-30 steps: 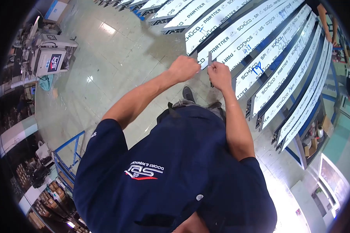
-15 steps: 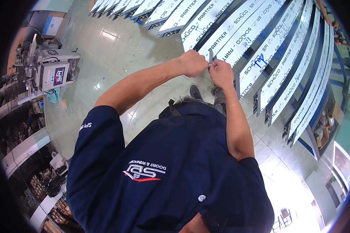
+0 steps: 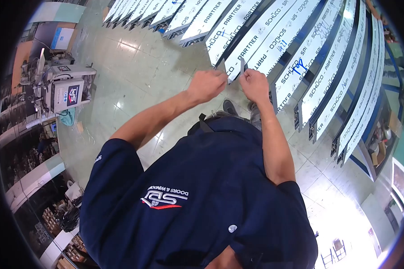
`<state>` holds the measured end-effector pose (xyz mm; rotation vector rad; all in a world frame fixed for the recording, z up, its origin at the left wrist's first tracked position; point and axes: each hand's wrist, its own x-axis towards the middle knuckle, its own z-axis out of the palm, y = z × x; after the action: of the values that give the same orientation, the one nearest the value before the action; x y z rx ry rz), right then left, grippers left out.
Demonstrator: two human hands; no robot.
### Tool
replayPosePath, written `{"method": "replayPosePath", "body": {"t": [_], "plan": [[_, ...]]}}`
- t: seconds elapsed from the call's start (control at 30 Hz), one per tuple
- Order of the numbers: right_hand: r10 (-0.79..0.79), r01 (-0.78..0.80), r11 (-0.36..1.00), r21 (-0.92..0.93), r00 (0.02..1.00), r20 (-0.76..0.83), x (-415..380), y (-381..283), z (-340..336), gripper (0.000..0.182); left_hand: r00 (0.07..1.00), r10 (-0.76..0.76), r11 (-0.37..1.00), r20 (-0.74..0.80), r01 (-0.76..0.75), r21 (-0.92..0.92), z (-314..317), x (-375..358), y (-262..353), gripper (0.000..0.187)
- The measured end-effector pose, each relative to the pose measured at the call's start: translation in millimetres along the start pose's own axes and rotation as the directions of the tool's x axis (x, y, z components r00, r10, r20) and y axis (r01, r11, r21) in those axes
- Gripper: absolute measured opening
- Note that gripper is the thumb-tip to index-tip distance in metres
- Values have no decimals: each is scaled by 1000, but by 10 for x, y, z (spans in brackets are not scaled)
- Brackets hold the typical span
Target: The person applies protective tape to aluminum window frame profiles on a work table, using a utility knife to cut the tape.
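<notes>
My right hand (image 3: 254,85) pinches a thin grey strip (image 3: 241,65) upright between its fingertips, just below the ends of the film-wrapped profiles (image 3: 274,33) on the rack. My left hand (image 3: 206,85), curled shut on a second small piece I can barely make out, has drawn apart from the right after meeting it half a second ago.

small gray piece (image 3: 242,66): too small to identify | profiles (image 3: 300,67): far ends cut by frame edge
</notes>
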<state>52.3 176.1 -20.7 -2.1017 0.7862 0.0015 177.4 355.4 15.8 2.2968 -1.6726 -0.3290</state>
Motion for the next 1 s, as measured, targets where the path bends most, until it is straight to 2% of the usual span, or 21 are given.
{"method": "replayPosePath", "body": {"t": [0.03, 0.13, 0.23, 0.33, 0.43, 0.53, 0.73, 0.83, 0.93, 1.0], "plan": [[1, -1, 1000, 2, 1000, 9, 23, 4, 0, 23, 999, -4, 1000, -44, 5, 14, 100, -38, 12, 17], [5, -5, 1000, 1, 1000, 23, 50, -9, 6, 24, 999, 0, 999, -54, 2, 34, 240, -45, 72, 13], [-1, 1, 1000, -18, 1000, 4, 19, -11, -1, 23, 999, 21, 991, -25, -18, 129, 349, -22, 79, 10], [-5, 5, 1000, -28, 1000, 5, 18, -10, 10, 23, 995, 97, 977, -36, -88, 196, 393, -4, 53, 10], [-17, 17, 999, -28, 1000, 6, -3, 1, 20, 23, 991, 131, 983, -34, -125, 134, 328, 45, 8, 9], [-29, 29, 999, -37, 1000, 5, -6, -3, 4, 23, 975, 221, 952, -15, -212, 222, 307, 71, -17, 9], [-32, 33, 998, -56, 999, 15, -8, 0, 14, 24, 949, 303, 898, 86, -314, 307, 378, 239, -119, 12], [-30, 32, 999, -43, 999, 37, -60, -41, -31, 25, 989, 92, 989, -118, -77, 124, 321, 231, -172, 15], [-34, 34, 999, 5, 998, 53, -77, -34, -52, 25, 923, -93, 975, -374, 8, -224, 393, 49, -173, 20], [-44, 41, 998, 44, 996, 77, -50, 3, -11, 25, 930, -158, 952, -333, 55, -301, 400, -36, -102, 23]]}}
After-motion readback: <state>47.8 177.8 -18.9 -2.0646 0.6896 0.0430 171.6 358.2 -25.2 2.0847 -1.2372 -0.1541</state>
